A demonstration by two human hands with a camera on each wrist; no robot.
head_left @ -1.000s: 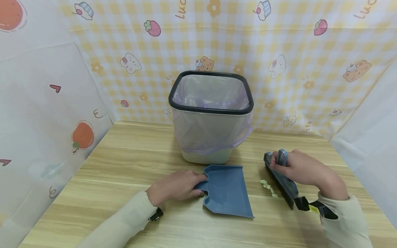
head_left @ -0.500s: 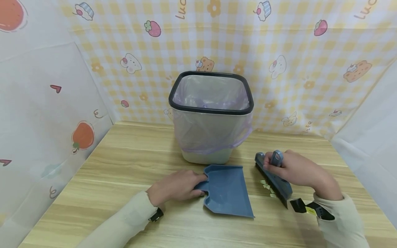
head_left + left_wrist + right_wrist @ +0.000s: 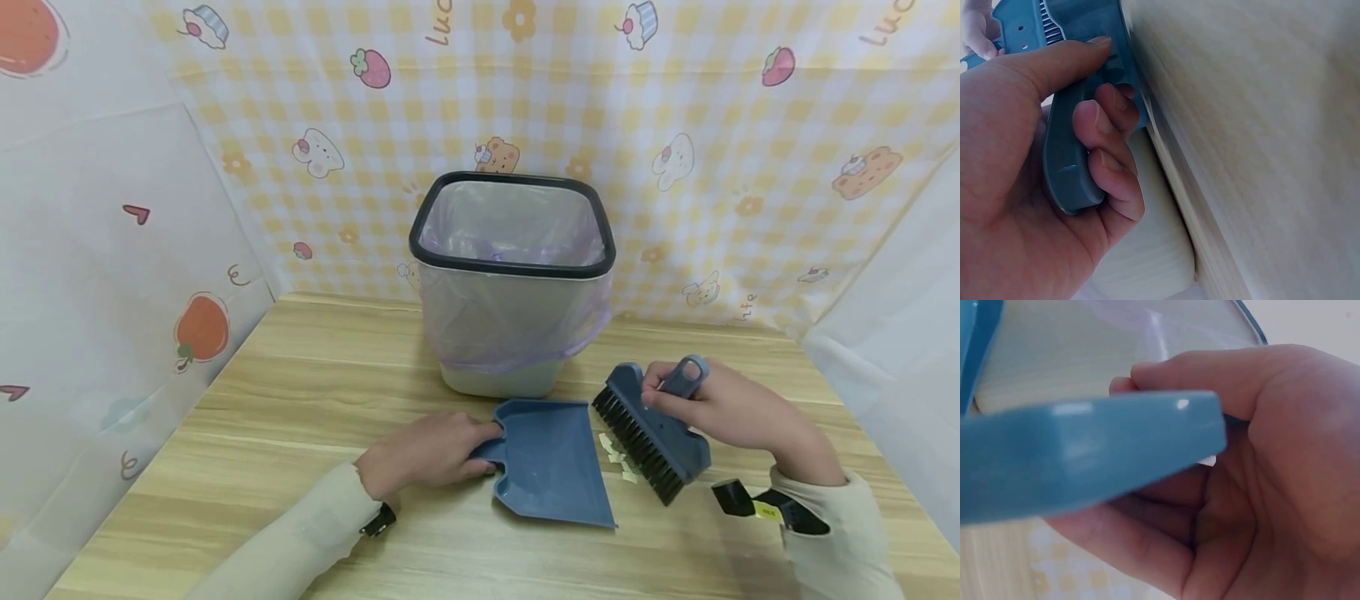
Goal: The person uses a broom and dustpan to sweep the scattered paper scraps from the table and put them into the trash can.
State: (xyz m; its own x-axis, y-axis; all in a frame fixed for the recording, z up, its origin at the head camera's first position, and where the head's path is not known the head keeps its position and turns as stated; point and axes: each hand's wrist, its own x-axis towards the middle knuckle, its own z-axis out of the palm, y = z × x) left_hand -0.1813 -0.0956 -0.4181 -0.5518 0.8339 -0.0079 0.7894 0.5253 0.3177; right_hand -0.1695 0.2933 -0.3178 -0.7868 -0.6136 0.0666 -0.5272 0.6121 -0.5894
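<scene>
A blue dustpan [image 3: 553, 462] lies flat on the table, its open edge facing right. My left hand [image 3: 431, 450] grips its handle; in the left wrist view the fingers curl round that handle [image 3: 1072, 156]. On the right, my right hand [image 3: 723, 408] holds a blue hand brush [image 3: 660, 433] by its handle, the dark bristles tilted toward the dustpan. Several small pale yellow scraps [image 3: 617, 457] lie on the table between the dustpan's edge and the bristles, partly hidden by the brush. The right wrist view shows the brush close up [image 3: 1091, 453] in front of my curled fingers.
Behind the dustpan stands a pale bin [image 3: 513, 325] with a black rim and a thin purple-tinted liner bag. A wooden table [image 3: 337, 367] lies under everything. Patterned cloth [image 3: 540, 100] hangs at the back, and white cloth covers both sides.
My right hand has moved the brush leftward and then tipped it, so its bristles now show. The yellow scraps have shifted left toward the dustpan. My left hand and the dustpan have stayed still.
</scene>
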